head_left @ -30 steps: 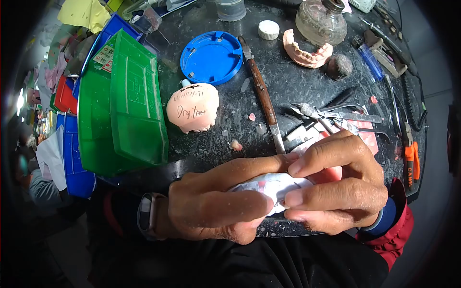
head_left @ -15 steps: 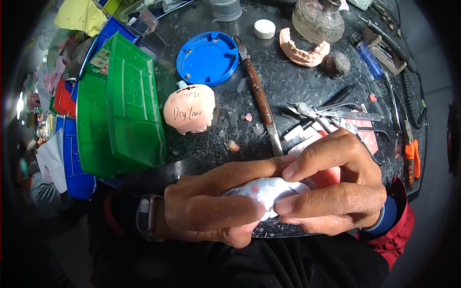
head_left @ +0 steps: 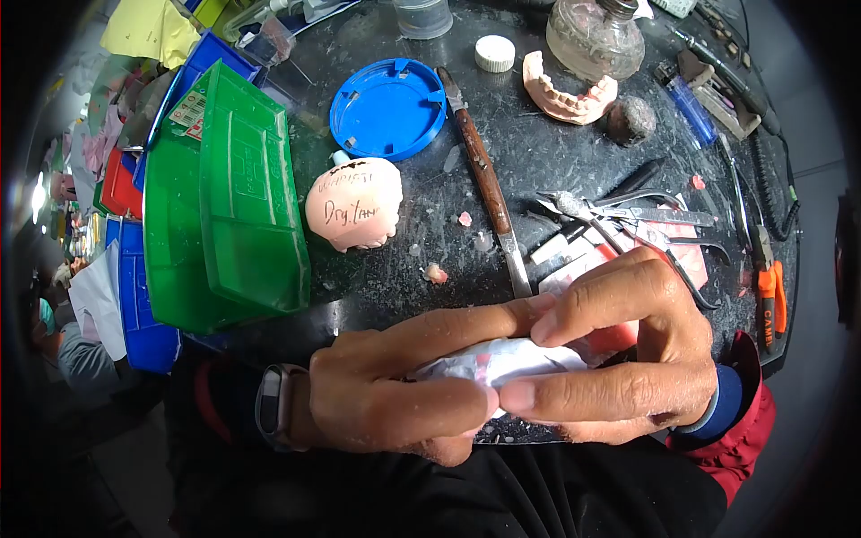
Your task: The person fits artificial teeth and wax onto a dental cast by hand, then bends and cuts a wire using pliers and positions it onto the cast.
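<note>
You have two hands (head_left: 350, 381) (head_left: 679, 345) on one white bundle (head_left: 529, 357) at the near edge of the table (head_left: 386, 293); beyond it, two pink casts (head_left: 357, 211) (head_left: 569, 103), one blue lid (head_left: 390, 108), one white cap (head_left: 494, 55), one wooden-handled spatula (head_left: 484, 171) and one dark ball (head_left: 631, 122).

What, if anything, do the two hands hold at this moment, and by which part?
A crumpled white sheet, held at its near and far edges by the left hand and the right hand; whether it wraps something cannot be told.
</note>
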A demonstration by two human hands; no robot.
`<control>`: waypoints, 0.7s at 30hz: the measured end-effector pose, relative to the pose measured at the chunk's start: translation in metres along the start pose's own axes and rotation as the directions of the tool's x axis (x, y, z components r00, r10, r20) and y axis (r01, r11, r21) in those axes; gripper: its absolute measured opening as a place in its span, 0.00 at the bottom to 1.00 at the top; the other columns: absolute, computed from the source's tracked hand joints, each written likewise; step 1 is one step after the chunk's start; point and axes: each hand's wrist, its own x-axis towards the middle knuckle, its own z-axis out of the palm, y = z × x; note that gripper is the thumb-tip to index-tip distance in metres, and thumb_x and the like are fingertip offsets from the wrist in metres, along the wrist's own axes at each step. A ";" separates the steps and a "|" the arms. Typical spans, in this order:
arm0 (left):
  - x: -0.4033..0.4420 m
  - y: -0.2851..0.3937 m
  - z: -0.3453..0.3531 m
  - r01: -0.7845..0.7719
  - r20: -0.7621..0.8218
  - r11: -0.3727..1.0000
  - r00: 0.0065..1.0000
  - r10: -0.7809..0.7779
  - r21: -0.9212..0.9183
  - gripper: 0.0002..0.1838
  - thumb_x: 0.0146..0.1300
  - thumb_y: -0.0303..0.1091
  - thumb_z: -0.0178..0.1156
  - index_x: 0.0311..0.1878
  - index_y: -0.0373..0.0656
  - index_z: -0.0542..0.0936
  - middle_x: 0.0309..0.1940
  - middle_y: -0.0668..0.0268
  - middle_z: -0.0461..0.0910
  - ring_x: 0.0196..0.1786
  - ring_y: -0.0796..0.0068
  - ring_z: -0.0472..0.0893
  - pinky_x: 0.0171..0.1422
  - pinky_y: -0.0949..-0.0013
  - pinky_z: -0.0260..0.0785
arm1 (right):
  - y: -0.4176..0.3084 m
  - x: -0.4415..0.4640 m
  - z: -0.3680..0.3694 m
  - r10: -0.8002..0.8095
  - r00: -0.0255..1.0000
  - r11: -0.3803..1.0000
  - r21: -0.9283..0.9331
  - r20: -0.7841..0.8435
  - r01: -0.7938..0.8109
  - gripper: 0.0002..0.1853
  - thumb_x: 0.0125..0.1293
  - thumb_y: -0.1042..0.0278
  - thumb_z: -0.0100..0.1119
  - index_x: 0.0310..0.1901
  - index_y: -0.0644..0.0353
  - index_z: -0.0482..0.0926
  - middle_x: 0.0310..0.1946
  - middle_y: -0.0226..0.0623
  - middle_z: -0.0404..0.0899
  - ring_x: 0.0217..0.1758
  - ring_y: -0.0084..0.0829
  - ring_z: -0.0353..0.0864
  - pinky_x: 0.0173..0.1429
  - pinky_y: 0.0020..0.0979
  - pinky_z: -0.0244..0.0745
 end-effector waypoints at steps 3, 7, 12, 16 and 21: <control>0.000 0.000 0.001 -0.006 -0.006 1.000 1.000 0.006 -0.003 0.25 0.44 0.12 0.65 0.45 0.37 0.66 0.58 0.30 0.63 0.53 0.50 0.78 0.45 0.62 0.79 | 0.002 0.001 0.001 -0.043 0.999 0.999 -0.015 -0.012 0.043 0.10 0.50 0.68 0.71 0.37 0.49 0.86 0.37 0.35 0.75 0.37 0.30 0.77 0.38 0.26 0.74; -0.004 -0.003 0.007 -0.001 -0.078 1.000 0.997 0.001 -0.011 0.24 0.44 0.11 0.65 0.44 0.37 0.68 0.59 0.31 0.63 0.50 0.56 0.80 0.43 0.66 0.80 | 0.003 -0.001 0.002 -0.065 0.998 0.998 -0.022 -0.015 0.064 0.10 0.50 0.67 0.72 0.37 0.47 0.86 0.37 0.34 0.75 0.37 0.29 0.77 0.38 0.25 0.73; -0.005 -0.001 0.002 0.031 -0.004 0.997 0.999 -0.032 -0.067 0.22 0.43 0.12 0.66 0.41 0.38 0.70 0.60 0.34 0.64 0.45 0.62 0.81 0.42 0.69 0.80 | 0.003 -0.001 0.000 -0.070 0.998 0.997 -0.038 0.005 0.070 0.10 0.50 0.66 0.73 0.36 0.46 0.86 0.37 0.34 0.76 0.36 0.29 0.77 0.38 0.25 0.73; -0.002 0.000 0.005 0.004 -0.020 0.996 1.000 -0.002 0.094 0.20 0.41 0.13 0.66 0.37 0.38 0.71 0.59 0.36 0.65 0.45 0.64 0.82 0.41 0.69 0.79 | 0.004 -0.001 0.001 -0.068 0.998 0.997 -0.046 -0.013 0.067 0.10 0.49 0.65 0.73 0.35 0.47 0.85 0.37 0.35 0.76 0.35 0.28 0.77 0.37 0.25 0.73; 0.001 0.002 0.004 0.034 -0.010 0.993 0.999 -0.033 0.115 0.18 0.39 0.13 0.66 0.34 0.37 0.72 0.59 0.37 0.66 0.45 0.65 0.82 0.41 0.70 0.79 | 0.003 0.000 0.002 -0.041 0.999 0.998 -0.040 -0.032 0.040 0.12 0.49 0.64 0.74 0.35 0.49 0.81 0.36 0.36 0.77 0.34 0.29 0.78 0.37 0.26 0.74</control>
